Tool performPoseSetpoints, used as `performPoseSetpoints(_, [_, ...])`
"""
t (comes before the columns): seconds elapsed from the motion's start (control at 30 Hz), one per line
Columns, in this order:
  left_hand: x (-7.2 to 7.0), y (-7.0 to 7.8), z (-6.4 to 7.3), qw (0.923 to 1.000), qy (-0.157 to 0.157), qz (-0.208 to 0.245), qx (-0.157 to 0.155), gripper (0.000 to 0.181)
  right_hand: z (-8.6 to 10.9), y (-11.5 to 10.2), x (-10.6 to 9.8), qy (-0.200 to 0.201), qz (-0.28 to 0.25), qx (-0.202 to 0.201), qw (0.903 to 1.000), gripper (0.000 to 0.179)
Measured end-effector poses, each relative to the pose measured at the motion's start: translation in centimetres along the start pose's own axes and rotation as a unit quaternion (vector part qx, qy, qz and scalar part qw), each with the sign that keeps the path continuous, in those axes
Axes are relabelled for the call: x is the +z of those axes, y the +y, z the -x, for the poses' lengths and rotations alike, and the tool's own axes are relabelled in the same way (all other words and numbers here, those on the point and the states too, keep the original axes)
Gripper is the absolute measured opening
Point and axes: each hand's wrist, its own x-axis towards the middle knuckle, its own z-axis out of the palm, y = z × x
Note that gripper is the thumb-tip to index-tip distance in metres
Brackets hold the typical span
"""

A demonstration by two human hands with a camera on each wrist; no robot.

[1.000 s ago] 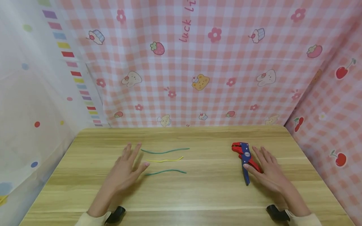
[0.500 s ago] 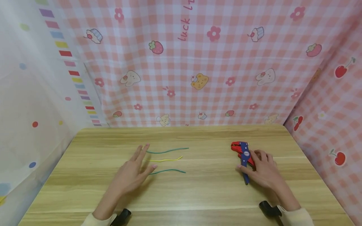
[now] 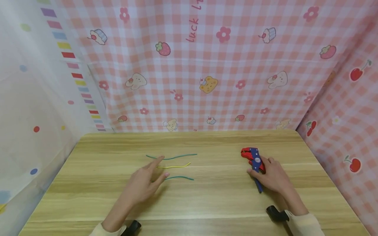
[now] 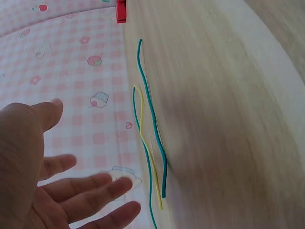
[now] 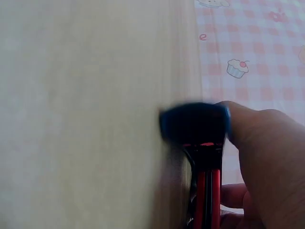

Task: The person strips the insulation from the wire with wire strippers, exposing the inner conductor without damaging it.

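Note:
My right hand [image 3: 276, 177] grips a wire stripper [image 3: 257, 160] with a blue body and red jaws and handle, at the right of the table. The right wrist view shows its dark blue handle end [image 5: 195, 126], blurred, with the thumb along it and the fingers partly hidden behind. My left hand [image 3: 140, 185] hovers over the left ends of three short wires, fingers extended and nothing in them. The far green wire [image 3: 181, 156], the yellow wire [image 3: 177, 166] and the near green wire [image 3: 181, 177] lie roughly parallel; the hand hides the left ends of the latter two.
The wooden table [image 3: 206, 203] reaches back to a pink checked cloth [image 3: 189, 65] hanging behind it. Another checked cloth [image 3: 342, 137] hangs on the right side, and a white dotted one [image 3: 50, 98] on the left.
My left hand has moved right, further over the wires. The right hand has moved left onto the wire stripper and closed round it; its lower handle has swung slightly right.

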Motion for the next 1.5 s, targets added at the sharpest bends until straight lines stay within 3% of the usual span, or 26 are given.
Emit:
performPoseSetpoints(0.17, [0.7, 0.4, -0.2, 0.9999, -0.008, 0.006, 0.004, 0.059, -0.5, 0.0, -0.1, -0.014, 0.006, 0.009, 0.9998, 0.099])
performPoseSetpoints(0.43, [1.7, 0.7, -0.6, 0.9981, -0.030, 0.054, 0.008, 0.049, -0.8, 0.0, -0.4, -0.030, 0.002, 0.017, 0.9994, 0.101])
performPoseSetpoints(0.7, [2.5, 1.0, -1.0, 0.9950, -0.057, 0.082, -0.004, 0.033, -0.8, -0.1, -0.5, -0.034, -0.003, 0.015, 0.9993, 0.101])
performPoseSetpoints(0.83, [3.0, 0.9, -1.4, 0.9951, -0.068, 0.072, -0.006, 0.027, -0.8, -0.2, -0.7, -0.038, -0.005, 0.015, 0.9992, 0.100])
performPoseSetpoints(0.97, [3.4, 0.8, -1.9, 0.9945, -0.078, 0.070, -0.008, 0.010, -0.9, -0.2, -0.8, -0.041, -0.009, 0.015, 0.9990, 0.100])
performPoseSetpoints(1.13, [3.7, 0.7, -1.9, 0.9953, -0.074, 0.060, -0.019, 0.017, -0.7, -0.3, -0.9, -0.043, -0.027, 0.010, 0.9987, 0.099])
performPoseSetpoints(1.5, [4.3, 0.9, -1.9, 0.9984, -0.047, 0.008, 0.031, 0.018, -0.9, 0.2, -1.1, -0.037, -0.053, 0.023, 0.9976, 0.102])
